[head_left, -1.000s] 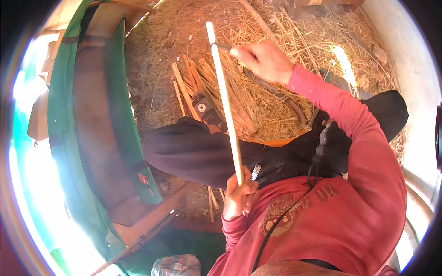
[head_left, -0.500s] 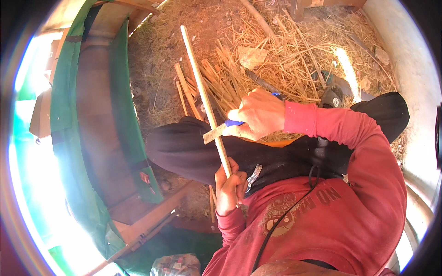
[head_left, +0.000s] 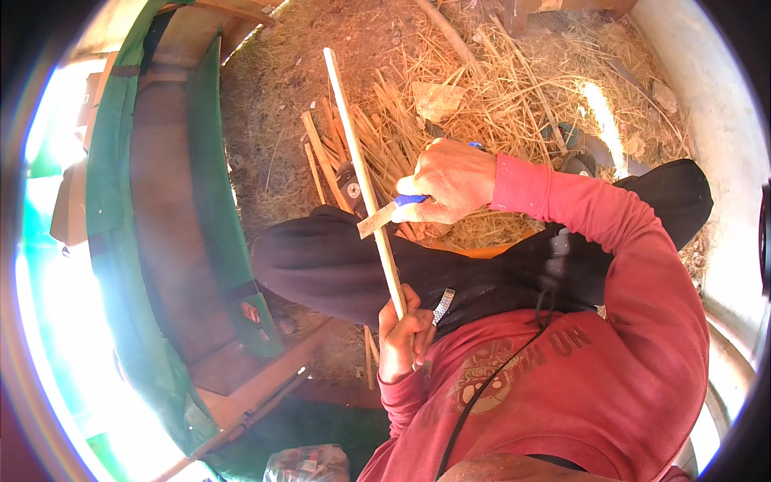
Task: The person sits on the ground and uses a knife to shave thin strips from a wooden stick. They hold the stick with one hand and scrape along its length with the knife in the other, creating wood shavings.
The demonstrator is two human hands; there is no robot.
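Observation:
My left hand (head_left: 404,333) is wrapped round the lower end of a long, pale wooden stick (head_left: 353,136), which slants up and away from me over my lap. In my right hand (head_left: 450,183) is a knife (head_left: 411,199) with a blue handle, gripped in a closed fist. Its flat, dull blade (head_left: 377,220) lies across the stick about two thirds of the way down. A metal-band watch (head_left: 442,307) shows at my left wrist.
Beyond my crossed legs (head_left: 321,253) lie a pile of split sticks (head_left: 385,132) and loose straw shavings (head_left: 514,104). Green fabric on a wooden frame (head_left: 112,201) stands at the left, a pale wall (head_left: 723,136) at the right. A clear plastic bag (head_left: 307,464) sits at the lower edge.
My right hand and the knife have shifted slightly away from me along the stick. The stick's far end has swung a little to the right. My left hand keeps its hold.

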